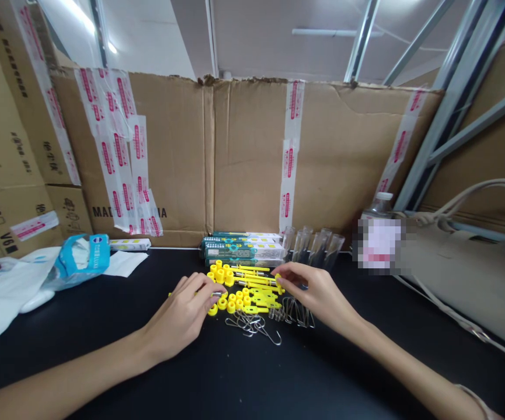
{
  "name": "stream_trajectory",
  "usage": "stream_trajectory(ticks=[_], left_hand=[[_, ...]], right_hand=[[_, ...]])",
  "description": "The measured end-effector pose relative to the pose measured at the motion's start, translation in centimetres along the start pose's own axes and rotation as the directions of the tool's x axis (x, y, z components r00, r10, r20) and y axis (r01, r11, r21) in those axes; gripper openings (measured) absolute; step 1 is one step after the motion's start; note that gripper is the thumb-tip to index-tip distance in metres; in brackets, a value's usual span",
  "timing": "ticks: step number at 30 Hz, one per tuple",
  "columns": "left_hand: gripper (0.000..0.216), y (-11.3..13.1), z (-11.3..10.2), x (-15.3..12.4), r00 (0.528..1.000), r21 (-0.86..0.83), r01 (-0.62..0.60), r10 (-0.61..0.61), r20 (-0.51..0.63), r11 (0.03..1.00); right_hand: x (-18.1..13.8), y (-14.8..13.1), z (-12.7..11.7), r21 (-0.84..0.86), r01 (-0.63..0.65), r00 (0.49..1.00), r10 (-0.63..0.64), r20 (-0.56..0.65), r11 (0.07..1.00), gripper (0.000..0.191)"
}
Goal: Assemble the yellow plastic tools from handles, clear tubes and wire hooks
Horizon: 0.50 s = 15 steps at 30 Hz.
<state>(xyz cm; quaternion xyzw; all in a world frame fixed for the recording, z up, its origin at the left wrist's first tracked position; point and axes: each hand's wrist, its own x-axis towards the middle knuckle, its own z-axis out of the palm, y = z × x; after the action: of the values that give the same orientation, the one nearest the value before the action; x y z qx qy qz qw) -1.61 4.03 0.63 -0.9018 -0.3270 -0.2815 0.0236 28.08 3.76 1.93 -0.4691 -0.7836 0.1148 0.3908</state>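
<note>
A heap of small yellow plastic parts [246, 289], rings and long pins, lies on the black table [252, 373] in front of me. Thin metal wire hooks and springs [261, 324] lie just before it. My left hand [182, 315] rests palm down at the heap's left edge, fingers curled around a small yellow piece with a metal pin. My right hand [314, 291] reaches in from the right, its fingertips pinching a yellow part at the heap's right end. Both hands touch the parts.
Flat printed packets [244, 248] and clear plastic tubes [316, 245] stand behind the heap, against a taped cardboard wall [244, 157]. White plastic bags and a blue packet [75, 259] lie left. A beige handbag [471, 268] and a bottle [379, 207] are at right.
</note>
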Motion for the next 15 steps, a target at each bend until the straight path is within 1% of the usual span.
stream_trajectory(ticks=[5,8,13,15], left_hand=[[0.023,-0.1,0.1,0.0,1.0,-0.004,0.001,-0.001,0.018,1.0],[0.024,-0.1,0.1,0.0,1.0,-0.003,0.007,-0.007,0.029,1.0],[0.025,-0.2,0.2,0.0,1.0,0.005,0.004,-0.004,0.023,1.0],[0.027,-0.3,0.2,-0.1,1.0,0.008,-0.004,0.004,0.019,1.0]], right_hand=[[-0.2,0.3,0.9,-0.054,0.065,0.998,-0.065,0.009,0.996,0.022],[-0.3,0.7,1.6,-0.063,0.076,0.997,-0.075,0.011,0.995,0.024],[0.0,1.3,2.3,-0.08,0.095,0.995,-0.095,0.009,0.992,0.014],[0.1,1.5,2.4,-0.082,0.11,0.994,-0.11,0.015,0.99,0.013]])
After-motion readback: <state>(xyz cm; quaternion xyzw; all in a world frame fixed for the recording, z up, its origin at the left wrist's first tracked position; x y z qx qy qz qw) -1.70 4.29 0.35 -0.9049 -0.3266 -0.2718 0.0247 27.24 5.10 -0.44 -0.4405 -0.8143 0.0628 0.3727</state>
